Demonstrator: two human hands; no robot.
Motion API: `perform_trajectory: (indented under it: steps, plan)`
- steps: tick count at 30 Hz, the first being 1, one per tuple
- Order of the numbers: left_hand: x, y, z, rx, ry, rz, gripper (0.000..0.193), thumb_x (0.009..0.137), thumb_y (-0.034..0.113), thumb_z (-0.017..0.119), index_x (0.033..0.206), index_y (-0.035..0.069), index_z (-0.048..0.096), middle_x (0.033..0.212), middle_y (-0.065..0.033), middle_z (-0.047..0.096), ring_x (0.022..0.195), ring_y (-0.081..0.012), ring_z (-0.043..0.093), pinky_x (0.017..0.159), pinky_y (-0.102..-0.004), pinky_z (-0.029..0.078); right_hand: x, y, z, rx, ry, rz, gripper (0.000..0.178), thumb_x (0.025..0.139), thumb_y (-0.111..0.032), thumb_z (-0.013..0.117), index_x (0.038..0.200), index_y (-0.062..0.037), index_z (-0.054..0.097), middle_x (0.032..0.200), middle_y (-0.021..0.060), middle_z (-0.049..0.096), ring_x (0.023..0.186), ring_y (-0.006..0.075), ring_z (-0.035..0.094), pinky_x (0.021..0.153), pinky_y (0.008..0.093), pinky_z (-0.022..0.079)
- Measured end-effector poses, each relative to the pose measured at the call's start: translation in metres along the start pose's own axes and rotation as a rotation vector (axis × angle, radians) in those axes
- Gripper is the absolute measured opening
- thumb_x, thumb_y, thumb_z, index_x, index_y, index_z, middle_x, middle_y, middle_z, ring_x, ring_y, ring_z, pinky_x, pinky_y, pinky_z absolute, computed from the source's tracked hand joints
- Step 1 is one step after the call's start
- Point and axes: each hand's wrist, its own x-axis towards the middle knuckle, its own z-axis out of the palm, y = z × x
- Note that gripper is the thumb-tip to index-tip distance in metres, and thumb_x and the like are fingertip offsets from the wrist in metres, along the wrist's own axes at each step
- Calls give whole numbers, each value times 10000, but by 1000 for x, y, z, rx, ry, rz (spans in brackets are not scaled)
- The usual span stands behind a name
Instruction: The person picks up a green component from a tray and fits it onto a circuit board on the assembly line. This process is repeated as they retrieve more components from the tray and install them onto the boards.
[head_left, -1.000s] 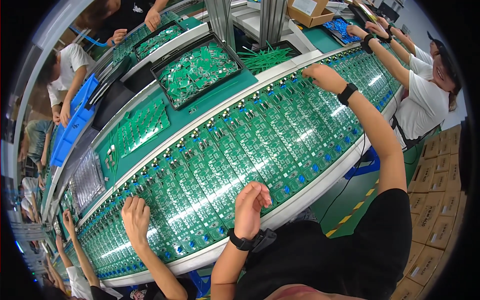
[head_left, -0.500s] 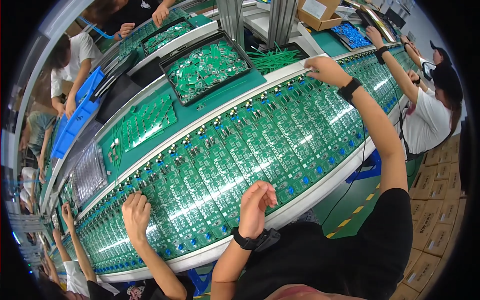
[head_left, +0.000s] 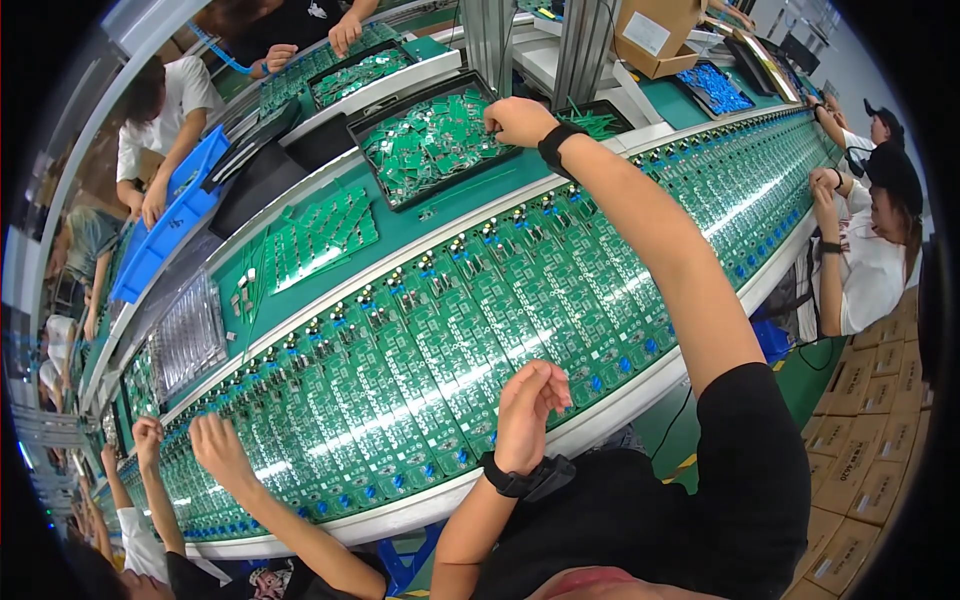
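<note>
While my right hand (head_left: 518,120) stretches far over the belt to the near edge of the black tray (head_left: 370,125) heaped with small green boards (head_left: 425,150), its fingers are bunched together down among the loose pieces; whether they have actually pinched one I cannot tell from this angle. My left hand (head_left: 528,405) hangs loosely curled above the near edge of the conveyor (head_left: 620,390), fingers half closed and holding nothing that I can see. Below it the long row of green circuit boards (head_left: 420,350) runs side by side along the whole belt, each one carrying dark parts near its far end and blue parts near its close end, so much of the fitting looks done on them. I judge the work to be at a fetching step: a piece is being picked from the tray and has not yet reached any board on the line. Another worker's hand (head_left: 215,448) rests on the boards further to my left, and a panel of boards (head_left: 320,235) lies on the green shelf beyond the belt
</note>
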Motion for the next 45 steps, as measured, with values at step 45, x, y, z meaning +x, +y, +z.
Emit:
perform_trajectory:
  steps: [45]
  plan:
    - [-2, -1, 14, 34, -23, 14, 196, 904, 193, 415, 813, 44, 503, 670, -23, 499, 635, -114, 464, 585, -231, 367, -190, 164, -65, 495, 360, 531, 126, 705, -71, 613, 829, -44, 614, 699, 57, 621, 629, 144, 598, 588, 266, 472]
